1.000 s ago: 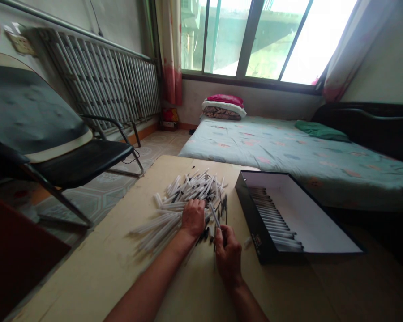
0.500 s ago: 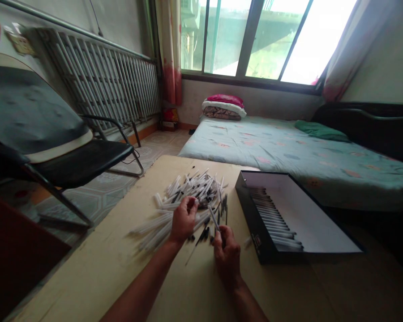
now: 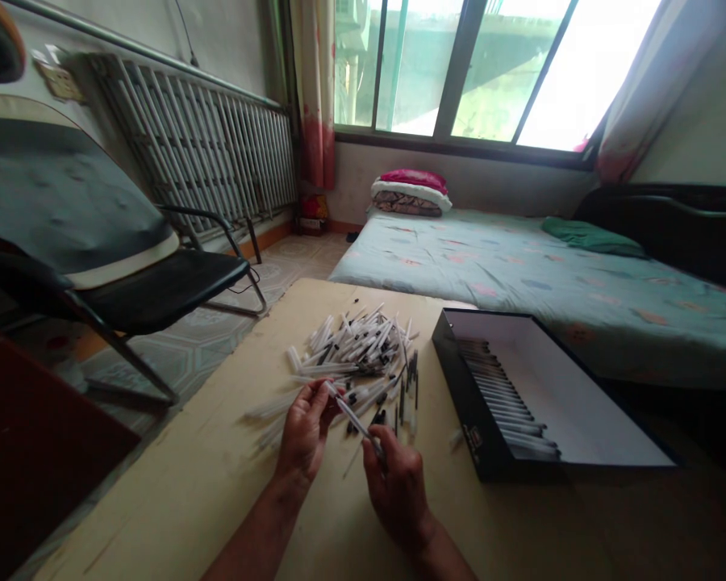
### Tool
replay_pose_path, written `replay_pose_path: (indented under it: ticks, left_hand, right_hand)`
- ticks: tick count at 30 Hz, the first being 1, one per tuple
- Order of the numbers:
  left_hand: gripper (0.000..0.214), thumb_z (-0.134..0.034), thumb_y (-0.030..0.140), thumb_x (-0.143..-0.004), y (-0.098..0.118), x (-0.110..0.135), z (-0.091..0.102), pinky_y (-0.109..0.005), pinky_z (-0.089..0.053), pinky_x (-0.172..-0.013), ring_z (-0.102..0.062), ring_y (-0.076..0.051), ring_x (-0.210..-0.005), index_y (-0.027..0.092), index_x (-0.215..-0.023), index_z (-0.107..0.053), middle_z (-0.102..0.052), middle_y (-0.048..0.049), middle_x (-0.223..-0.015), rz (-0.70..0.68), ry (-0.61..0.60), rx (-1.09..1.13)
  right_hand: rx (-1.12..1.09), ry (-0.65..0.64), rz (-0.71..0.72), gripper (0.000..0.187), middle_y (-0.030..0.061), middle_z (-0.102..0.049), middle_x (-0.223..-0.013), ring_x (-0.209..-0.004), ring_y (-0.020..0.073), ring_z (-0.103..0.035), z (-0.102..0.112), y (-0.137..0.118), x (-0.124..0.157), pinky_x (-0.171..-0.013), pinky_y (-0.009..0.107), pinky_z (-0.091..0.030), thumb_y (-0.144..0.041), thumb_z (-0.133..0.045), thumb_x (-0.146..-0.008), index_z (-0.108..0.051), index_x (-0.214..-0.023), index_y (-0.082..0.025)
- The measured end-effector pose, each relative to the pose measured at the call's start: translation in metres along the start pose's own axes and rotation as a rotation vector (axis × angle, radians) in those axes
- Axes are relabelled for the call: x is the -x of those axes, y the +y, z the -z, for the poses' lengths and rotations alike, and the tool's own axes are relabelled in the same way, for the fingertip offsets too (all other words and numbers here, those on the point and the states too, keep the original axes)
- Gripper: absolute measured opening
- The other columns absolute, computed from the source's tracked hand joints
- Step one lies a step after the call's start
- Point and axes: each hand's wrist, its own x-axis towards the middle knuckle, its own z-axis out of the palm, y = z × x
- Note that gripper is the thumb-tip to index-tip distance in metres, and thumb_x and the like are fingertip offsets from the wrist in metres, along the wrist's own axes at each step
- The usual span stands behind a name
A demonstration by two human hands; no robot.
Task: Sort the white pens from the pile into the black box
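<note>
A heap of white pen barrels, black caps and refills point(image 3: 356, 355) lies on the pale wooden table point(image 3: 206, 484). Just in front of the heap, my left hand point(image 3: 306, 432) and my right hand point(image 3: 396, 484) together hold one white pen point(image 3: 354, 418) slanted between them. The left fingers pinch its far upper end; the right fingers are closed round its near lower end. Right of the hands a black box with a white inside point(image 3: 581, 403) holds a row of finished pens point(image 3: 508, 403) along its left side.
A black folding chair point(image 3: 109, 274) stands left of the table over a tiled floor. Behind the table is a low bed with a teal sheet point(image 3: 508, 266), folded bedding, a radiator and a window.
My left hand left the heap and came back toward me with a pen part. Both hands drew nearer and now join on one pen; the view shifted slightly.
</note>
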Motion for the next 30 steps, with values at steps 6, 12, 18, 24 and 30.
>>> replay_pose_path:
  ticks: [6,12,18,24,30]
  left_hand:
    - [0.033,-0.076,0.028,-0.065,-0.002,0.002,-0.002,-0.022,-0.052,-0.068,-0.064,-0.01,-0.067,0.014,-0.088,-0.057,-0.07,-0.0015,-0.074,-0.013,-0.012,0.001]
    - [0.029,-0.072,0.029,-0.07,-0.008,0.004,-0.001,-0.024,-0.051,-0.068,-0.065,-0.011,-0.067,0.014,-0.089,-0.055,-0.07,-0.0022,-0.073,-0.039,-0.073,-0.081]
    - [0.023,-0.065,0.031,-0.077,-0.011,0.009,-0.003,-0.033,-0.052,-0.074,-0.069,-0.02,-0.076,0.018,-0.09,-0.05,-0.072,-0.0044,-0.079,0.026,-0.155,-0.089]
    - [0.027,-0.065,0.031,-0.077,-0.012,0.011,-0.007,-0.034,-0.051,-0.076,-0.069,-0.021,-0.081,0.018,-0.095,-0.05,-0.073,-0.0046,-0.079,0.019,-0.144,-0.09]
    - [0.032,-0.068,0.032,-0.074,-0.015,0.01,-0.009,-0.033,-0.05,-0.08,-0.069,-0.019,-0.078,0.015,-0.1,-0.058,-0.073,-0.0065,-0.081,0.034,-0.159,-0.094]
  right_hand:
    - [0.034,-0.013,-0.015,0.014,-0.0012,-0.057,-0.062,-0.049,0.0111,-0.053,0.0,0.002,-0.002,-0.052,0.021,-0.036,-0.022,-0.042,-0.091,-0.055,-0.092,-0.017]
    - [0.044,-0.008,-0.018,0.015,-0.0016,-0.056,-0.061,-0.049,0.0118,-0.055,-0.001,0.003,-0.001,-0.053,0.021,-0.037,-0.023,-0.04,-0.091,-0.055,-0.091,-0.017]
    - [0.08,-0.045,0.003,0.018,0.0014,-0.061,-0.07,-0.06,0.0137,-0.061,-0.001,0.003,-0.003,-0.057,0.021,-0.038,-0.02,-0.036,-0.093,-0.054,-0.09,-0.018]
    - [0.137,-0.037,0.023,0.02,0.0007,-0.059,-0.066,-0.058,0.0128,-0.06,-0.001,-0.001,-0.004,-0.055,0.021,-0.036,-0.019,-0.035,-0.093,-0.052,-0.083,-0.018]
    - [0.239,-0.02,0.03,0.022,0.0012,-0.058,-0.062,-0.052,0.0131,-0.057,-0.002,-0.004,-0.004,-0.051,0.022,-0.033,-0.02,-0.034,-0.093,-0.051,-0.079,-0.018]
